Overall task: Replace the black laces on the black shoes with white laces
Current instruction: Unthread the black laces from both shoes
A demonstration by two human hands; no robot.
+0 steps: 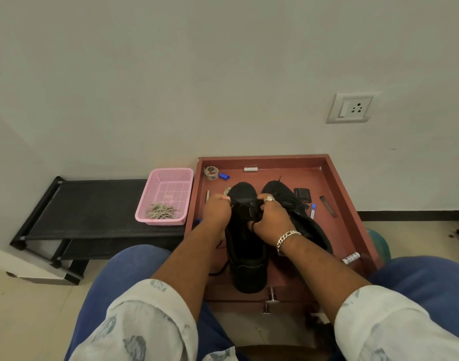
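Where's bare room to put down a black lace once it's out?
The black fabric rack top left of the pink plastic basket is bare. The red wooden tray is crowded: two black shoes, both hands and small items. Its far strip offers little room.

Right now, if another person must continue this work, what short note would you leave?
Left hand and right hand both pinch the black lace on the left shoe, pulling it out. The right shoe lies beside it in the red tray. Pale laces wait in the pink basket. Done: unlacing begun. Left: finish unlacing, thread the pale laces in both shoes.
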